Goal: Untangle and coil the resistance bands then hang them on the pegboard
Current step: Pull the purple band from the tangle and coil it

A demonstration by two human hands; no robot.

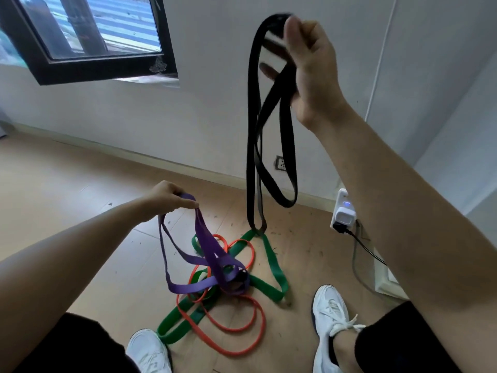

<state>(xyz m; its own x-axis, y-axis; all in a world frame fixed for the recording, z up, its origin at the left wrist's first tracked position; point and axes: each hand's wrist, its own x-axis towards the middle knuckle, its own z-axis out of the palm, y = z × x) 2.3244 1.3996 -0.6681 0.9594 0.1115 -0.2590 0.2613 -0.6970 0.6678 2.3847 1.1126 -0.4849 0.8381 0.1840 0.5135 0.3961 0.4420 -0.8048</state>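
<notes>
Head view, looking down: the black band (251,146) hangs in several long loops from the right hand (313,74), which is raised high in front of the white wall (215,103). That hand's fingers curl round the top of the band, and strands cross its palm. One shorter black loop dangles free above the floor (80,197). The longest loop reaches down to the upper end of the green band (274,267) and seems hooked through it, though the join is too small to be sure.

Lower and nearer, the left hand (166,199) pinches the top of the purple band (207,249) between thumb and fingertips and lifts it. Its strands fall to a knot of crossings in the middle of the pile. There it is wound in with the green band and the thin orange band (242,329).

Green and orange both lie on the pale wooden floor, spread in wide overlapping loops between the person's two white shoes, the left shoe (148,351) and the right shoe (329,319).

Beyond the pile, a wall socket (279,163) sits low on the wall behind the black loops. To the right, a white charger (344,214) with a small blue light stands against the wall, a dark cable (368,249) running from it. A dark-framed window (88,36) fills the upper left.
</notes>
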